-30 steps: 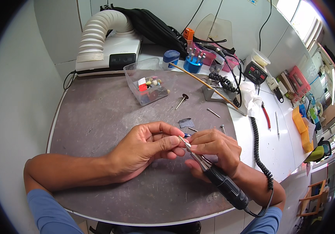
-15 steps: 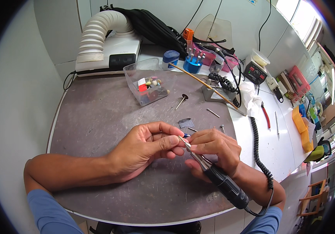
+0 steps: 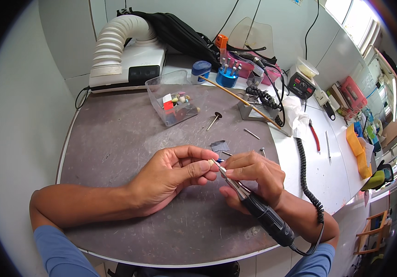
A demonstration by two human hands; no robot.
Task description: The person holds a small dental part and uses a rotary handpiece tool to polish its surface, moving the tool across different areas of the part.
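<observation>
Rounded grey work mat (image 3: 115,152) centre frame; clear plastic box (image 3: 176,104) upper centre, loose mandrel bit (image 3: 214,120) right of it, grey scrap (image 3: 219,146) near middle.

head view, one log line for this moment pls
left hand: pinching bit tip | right hand: holding rotary handpiece | both over grey mat | clear bin behind

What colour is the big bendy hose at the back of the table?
The ribbed hose is white, curving down onto a white box; the head view shows it.
</observation>
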